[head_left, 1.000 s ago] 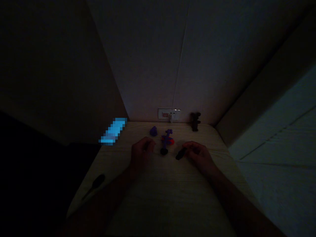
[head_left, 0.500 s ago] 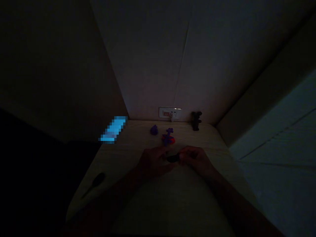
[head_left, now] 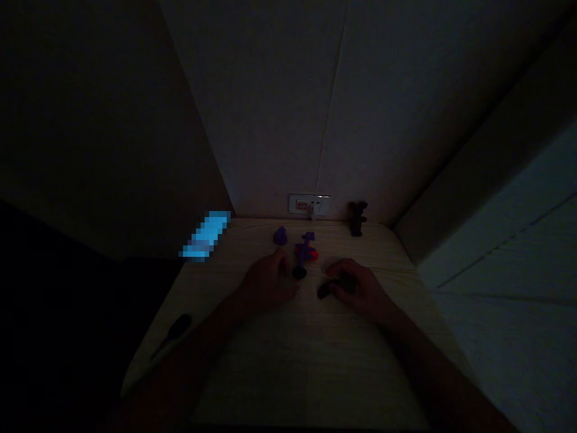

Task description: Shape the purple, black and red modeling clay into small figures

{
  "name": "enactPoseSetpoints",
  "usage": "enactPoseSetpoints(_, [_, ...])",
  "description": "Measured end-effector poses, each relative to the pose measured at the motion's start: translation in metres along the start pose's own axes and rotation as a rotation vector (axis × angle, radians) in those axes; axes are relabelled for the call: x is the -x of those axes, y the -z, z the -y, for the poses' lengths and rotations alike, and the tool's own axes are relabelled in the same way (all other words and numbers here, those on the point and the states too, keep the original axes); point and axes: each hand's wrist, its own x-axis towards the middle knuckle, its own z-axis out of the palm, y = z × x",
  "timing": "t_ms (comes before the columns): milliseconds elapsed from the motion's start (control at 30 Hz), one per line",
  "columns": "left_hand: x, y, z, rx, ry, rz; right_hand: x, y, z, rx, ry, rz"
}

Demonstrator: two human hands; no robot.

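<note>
In the dim head view, my left hand (head_left: 269,281) is on the light wooden tabletop with its thumb and fingers apart, holding nothing. Just right of its fingertips lies a purple stick-like toy piece (head_left: 305,252) with a knobbed top and a dark round end (head_left: 300,273). A red piece (head_left: 312,255) shows behind or beside it. My right hand (head_left: 360,290) is curled round a small dark piece (head_left: 324,290), which sticks out past the thumb to the left. The rest of that piece is lost in shadow within the hand.
A small purple lump (head_left: 280,236) lies behind my left hand. A dark bear-shaped figure (head_left: 357,219) stands by the wall near a socket (head_left: 309,205). At left are a dark spoon-like item (head_left: 179,326) and a glowing, pixelated rectangle (head_left: 205,236) at the table edge.
My left hand has drawn back to the left and opened. The dark round end now shows on the purple piece. My right hand has shifted slightly right with the dark piece.
</note>
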Motion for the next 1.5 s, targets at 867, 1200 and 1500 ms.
enactPoseSetpoints(867, [-0.001,-0.016,-0.010,0.037,0.170,-0.034,-0.001,0.000,0.003,0.040,-0.035,0.011])
enactPoseSetpoints(1200, [0.002,-0.015,-0.008,0.069,0.231,-0.056,0.000,0.000,0.002,0.029,-0.070,0.030])
enactPoseSetpoints(1500, [0.006,-0.017,-0.017,0.084,0.327,-0.070,0.000,0.002,0.003,0.040,-0.067,0.034])
